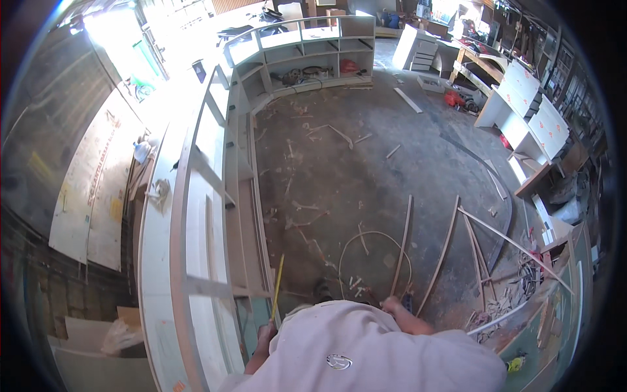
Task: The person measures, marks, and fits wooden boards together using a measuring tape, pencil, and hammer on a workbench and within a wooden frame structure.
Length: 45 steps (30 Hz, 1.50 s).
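My left hand (264, 336) is closed around the lower end of what appears to be a yellow tape-measure blade (279, 281), which projects beside the long, open-framed shelving unit (177, 228). My right hand (392, 305) is near the lower end of a wooden strip (404, 242); I cannot tell whether its fingers hold anything. Likely faults: the blade may bend or slip if my left grip slackens, and the thin pale loop (375, 232) on the floor may snag my foot if I step forward.
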Motion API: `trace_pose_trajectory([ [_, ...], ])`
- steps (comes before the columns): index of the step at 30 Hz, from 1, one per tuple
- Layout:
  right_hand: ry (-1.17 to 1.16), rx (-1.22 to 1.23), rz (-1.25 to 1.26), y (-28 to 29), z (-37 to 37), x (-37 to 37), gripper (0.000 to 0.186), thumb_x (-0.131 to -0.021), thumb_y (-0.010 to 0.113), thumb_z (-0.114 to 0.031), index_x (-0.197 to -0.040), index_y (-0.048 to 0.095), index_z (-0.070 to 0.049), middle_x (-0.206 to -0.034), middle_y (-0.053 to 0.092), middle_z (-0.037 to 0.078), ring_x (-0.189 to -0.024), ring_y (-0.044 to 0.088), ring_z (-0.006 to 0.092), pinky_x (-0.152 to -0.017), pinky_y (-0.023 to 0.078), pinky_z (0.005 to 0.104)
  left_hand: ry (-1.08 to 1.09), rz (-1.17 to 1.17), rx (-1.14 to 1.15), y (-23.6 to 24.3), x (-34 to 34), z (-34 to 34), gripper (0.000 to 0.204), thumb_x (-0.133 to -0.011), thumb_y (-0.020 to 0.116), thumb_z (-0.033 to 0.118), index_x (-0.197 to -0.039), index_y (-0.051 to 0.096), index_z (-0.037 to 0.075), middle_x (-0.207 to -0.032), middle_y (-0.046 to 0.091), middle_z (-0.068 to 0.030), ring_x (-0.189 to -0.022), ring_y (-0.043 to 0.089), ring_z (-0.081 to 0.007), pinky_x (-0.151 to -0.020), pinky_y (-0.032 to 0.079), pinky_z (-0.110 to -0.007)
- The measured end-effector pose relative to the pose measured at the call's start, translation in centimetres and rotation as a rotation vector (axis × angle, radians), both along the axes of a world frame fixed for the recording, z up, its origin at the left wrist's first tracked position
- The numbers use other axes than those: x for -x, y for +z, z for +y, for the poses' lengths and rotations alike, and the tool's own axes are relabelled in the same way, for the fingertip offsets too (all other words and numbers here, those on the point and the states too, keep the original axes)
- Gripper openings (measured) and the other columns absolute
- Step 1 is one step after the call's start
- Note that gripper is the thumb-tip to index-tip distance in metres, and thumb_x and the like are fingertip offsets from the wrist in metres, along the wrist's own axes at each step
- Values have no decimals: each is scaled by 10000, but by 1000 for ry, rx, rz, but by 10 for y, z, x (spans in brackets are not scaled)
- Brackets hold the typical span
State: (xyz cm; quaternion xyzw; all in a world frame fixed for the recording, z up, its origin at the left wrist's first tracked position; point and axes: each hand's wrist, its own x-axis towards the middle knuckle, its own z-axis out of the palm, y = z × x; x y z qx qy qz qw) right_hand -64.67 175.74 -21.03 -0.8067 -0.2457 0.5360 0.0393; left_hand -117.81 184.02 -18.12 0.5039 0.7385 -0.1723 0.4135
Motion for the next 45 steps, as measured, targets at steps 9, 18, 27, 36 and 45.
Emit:
trace_pose_trajectory([
  [9, 27, 52, -199, -39, 52, -58, 325, -910, 602, -323, -887, 728, -25, -862, 724, 197, -772, 712, 300, -674, 551, 428, -131, -10, -228, 101, -150, 348, 658, -961, 407, 596, -1117, 703, 29, -1103, 680, -251, -1109, 624, -420, -945, 486, -467],
  [18, 85, 67, -98, -90, 299, -161, 321, -947, 561, -286, -801, 702, -37, -783, 710, 209, -616, 682, 312, -530, 532, 451, -78, -94, -155, 65, -194, 508, 659, -965, 404, 610, -1026, 729, 39, -992, 716, -206, -1024, 671, -367, -919, 500, -462],
  [27, -182, -281, -2, -22, 716, -312, 216, -946, 580, -170, -815, 601, 1, -660, 625, 135, -484, 618, 239, -380, 468, 364, 296, -167, -85, 32, -237, 606, 719, -915, 485, 667, -1052, 728, 4, -1028, 708, -238, -1048, 662, -392, -910, 504, -429],
  [36, -115, -329, 17, 45, 974, -328, 216, -944, 602, -227, -960, 639, -14, -804, 677, 101, -617, 670, 192, -497, 540, 319, 313, -116, -188, -8, -309, 810, 733, -916, 496, 671, -894, 737, -22, -837, 717, -196, -831, 699, -314, -757, 521, -413],
  [45, 199, -155, -169, -127, 1012, -400, 282, -872, 662, -317, -931, 733, -51, -923, 727, 149, -821, 700, 290, -688, 537, 446, 232, -414, -359, 52, -379, 1165, 639, -964, 505, 568, -675, 707, 36, -626, 666, -97, -591, 645, -200, -604, 506, -374],
])
